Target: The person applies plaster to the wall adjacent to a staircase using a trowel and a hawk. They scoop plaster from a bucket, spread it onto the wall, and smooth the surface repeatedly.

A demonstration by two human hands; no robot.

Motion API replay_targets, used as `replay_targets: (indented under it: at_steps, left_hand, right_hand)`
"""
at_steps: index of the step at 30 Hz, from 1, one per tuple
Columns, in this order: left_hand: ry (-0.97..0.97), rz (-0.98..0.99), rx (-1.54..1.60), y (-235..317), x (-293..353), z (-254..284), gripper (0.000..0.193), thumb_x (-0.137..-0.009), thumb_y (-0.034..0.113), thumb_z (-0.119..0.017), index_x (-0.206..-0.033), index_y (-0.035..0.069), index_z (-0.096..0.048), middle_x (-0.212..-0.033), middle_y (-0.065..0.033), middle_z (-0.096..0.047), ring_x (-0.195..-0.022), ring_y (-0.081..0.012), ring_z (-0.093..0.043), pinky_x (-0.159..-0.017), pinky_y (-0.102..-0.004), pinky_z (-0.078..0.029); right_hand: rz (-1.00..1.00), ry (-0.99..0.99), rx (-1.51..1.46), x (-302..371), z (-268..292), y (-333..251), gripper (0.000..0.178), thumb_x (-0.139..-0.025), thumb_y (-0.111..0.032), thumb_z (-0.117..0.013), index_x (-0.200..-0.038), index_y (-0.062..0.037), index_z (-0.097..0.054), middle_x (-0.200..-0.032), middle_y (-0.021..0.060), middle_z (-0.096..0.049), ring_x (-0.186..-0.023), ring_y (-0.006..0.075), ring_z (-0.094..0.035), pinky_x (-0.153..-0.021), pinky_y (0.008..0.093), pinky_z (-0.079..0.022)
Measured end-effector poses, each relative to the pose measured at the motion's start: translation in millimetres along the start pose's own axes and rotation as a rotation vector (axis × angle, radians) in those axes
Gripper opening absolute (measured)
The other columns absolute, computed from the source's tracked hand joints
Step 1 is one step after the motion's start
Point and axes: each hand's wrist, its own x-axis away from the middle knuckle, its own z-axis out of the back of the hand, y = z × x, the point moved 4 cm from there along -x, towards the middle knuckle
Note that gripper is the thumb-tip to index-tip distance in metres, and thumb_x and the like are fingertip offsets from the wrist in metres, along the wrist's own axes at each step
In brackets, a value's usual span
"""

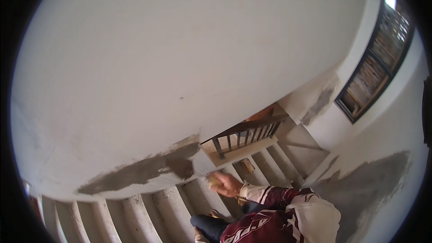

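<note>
Right hand (226,184), fingers closed on a small yellowish pad (sponge or sanding block, cannot tell) (211,179), held at the lower edge of the white wall (180,63); left hand not in view.
Wet grey patch (148,169) just left of the pad reads as unfinished; wall above is smooth and white. Concrete stairs (148,207) below, dark railing (245,133) beyond, barred window (375,54) farthest.

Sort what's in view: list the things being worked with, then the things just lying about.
In use:
co-worker's hand
yellowish pad it holds, kind unclear
grey patch on the white wall's lower edge

Lying about:
stair steps
dark railing
small brown block on a step
barred window

The wearer's own hands are out of view.
</note>
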Motion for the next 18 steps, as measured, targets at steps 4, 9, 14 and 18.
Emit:
replay_targets:
  at_steps: [4,9,14,18]
  left_hand:
    - [0.403,-0.356,0.187,84.0,6.5,49.1,0.074,-0.078,0.06,-0.066,-0.101,-0.01,-0.064,-0.077,-0.0158,-0.066,-0.068,-0.0189,-0.058,-0.062,-0.0375,-0.046]
    - [0.138,-1.337,0.499,323.5,175.0,116.9,0.027,-0.091,0.023,-0.064,-0.086,-0.003,-0.057,-0.079,-0.0037,-0.057,-0.073,-0.0136,-0.05,-0.068,-0.0269,-0.043]
    - [1.014,-1.88,0.034,457.2,431.0,189.3,0.039,-0.09,0.008,-0.06,-0.126,-0.003,-0.052,-0.128,-0.0171,-0.056,-0.113,-0.0299,-0.055,-0.098,-0.0406,-0.042]
    - [1.592,-2.163,0.013,501.6,553.3,244.8,0.039,-0.093,0.014,-0.06,-0.129,0.0,-0.051,-0.129,-0.0166,-0.055,-0.124,-0.0323,-0.05,-0.103,-0.0436,-0.04]
  right_hand:
    - [-0.028,0.575,0.066,12.8,117.9,0.4,0.036,-0.091,-0.036,-0.062,-0.106,-0.0035,-0.058,-0.081,0.0109,-0.064,-0.073,0.0205,-0.063,-0.065,0.0347,-0.05]
    - [-0.183,1.11,0.115,43.4,297.4,12.1,0.025,-0.093,-0.025,-0.058,-0.103,-0.002,-0.054,-0.079,0.0081,-0.06,-0.063,0.0184,-0.059,-0.057,0.034,-0.048]
    - [-0.143,1.316,0.368,54.0,452.4,8.1,0.054,-0.093,-0.034,-0.055,-0.135,-0.0012,-0.043,-0.123,0.0213,-0.056,-0.112,0.0357,-0.054,-0.095,0.0406,-0.043]
    - [-0.157,1.37,0.573,49.0,516.2,-9.9,0.056,-0.092,-0.033,-0.054,-0.138,-0.0038,-0.044,-0.127,0.0216,-0.058,-0.114,0.0368,-0.057,-0.099,0.04,-0.043]
